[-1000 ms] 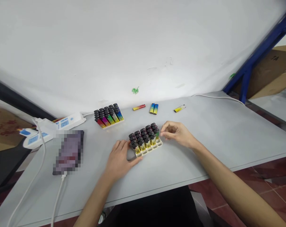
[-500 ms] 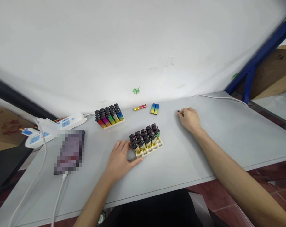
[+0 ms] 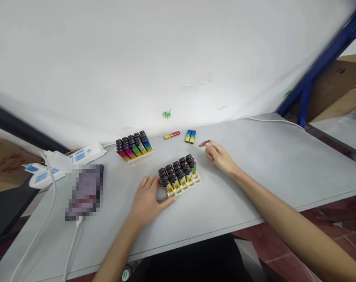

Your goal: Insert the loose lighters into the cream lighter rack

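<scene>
On the counter (image 3: pixel 263 168) I count two trays: the near tray (image 3: pixel 184 188) at frame centre, the far tray (image 3: pixel 141 157) left of centre, their lighters too crowded to count. Loose, upper centre: one red lighter (image 3: pixel 171 135), two blue lighters (image 3: pixel 192 137). My left grip (image 3: pixel 146 201), spread, touches the near tray; my right grip (image 3: pixel 218 155) pinches one mostly hidden lighter (image 3: pixel 207 141).

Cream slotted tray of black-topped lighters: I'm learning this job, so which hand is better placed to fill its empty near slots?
Likely the right hand: it pinches a small dark-ended object, mostly hidden, beyond the cream tray's right end. The left hand rests at its left.
</scene>
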Motion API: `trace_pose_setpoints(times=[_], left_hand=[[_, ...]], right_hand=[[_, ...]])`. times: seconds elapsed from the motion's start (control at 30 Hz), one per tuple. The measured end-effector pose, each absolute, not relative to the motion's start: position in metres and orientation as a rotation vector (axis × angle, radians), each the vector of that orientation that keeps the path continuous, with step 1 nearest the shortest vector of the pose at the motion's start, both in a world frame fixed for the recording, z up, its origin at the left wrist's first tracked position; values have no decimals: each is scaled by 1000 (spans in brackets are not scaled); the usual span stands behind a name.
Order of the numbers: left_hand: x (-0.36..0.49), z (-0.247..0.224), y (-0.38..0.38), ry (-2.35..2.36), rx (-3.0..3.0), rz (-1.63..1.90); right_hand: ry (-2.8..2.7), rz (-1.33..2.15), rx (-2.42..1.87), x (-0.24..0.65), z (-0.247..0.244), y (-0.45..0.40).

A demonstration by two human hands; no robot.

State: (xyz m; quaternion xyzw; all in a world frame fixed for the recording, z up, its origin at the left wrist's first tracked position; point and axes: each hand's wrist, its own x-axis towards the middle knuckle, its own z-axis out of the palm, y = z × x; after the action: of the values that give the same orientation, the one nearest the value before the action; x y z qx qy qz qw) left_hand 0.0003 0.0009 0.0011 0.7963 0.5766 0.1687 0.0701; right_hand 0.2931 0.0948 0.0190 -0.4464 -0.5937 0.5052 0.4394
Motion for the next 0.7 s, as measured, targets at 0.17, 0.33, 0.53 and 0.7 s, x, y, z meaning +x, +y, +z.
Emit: trace_pose_setpoints(times=[0.17, 0.33, 0.53, 0.7], left_hand=[[0, 1, 1, 1734, 2392, 508], [-2, -2, 2, 1726, 2415, 536], [-2, -2, 1, 1726, 2409, 514], [-2, -2, 1, 1719, 2410, 543]], right_hand=[[-1277, 1458, -1058, 290, 15, 97], [-1263, 1489, -1015, 287, 18, 96], [-1140, 1593, -1005, 289, 21, 95], [-1033, 1587, -1112, 292, 23, 98]])
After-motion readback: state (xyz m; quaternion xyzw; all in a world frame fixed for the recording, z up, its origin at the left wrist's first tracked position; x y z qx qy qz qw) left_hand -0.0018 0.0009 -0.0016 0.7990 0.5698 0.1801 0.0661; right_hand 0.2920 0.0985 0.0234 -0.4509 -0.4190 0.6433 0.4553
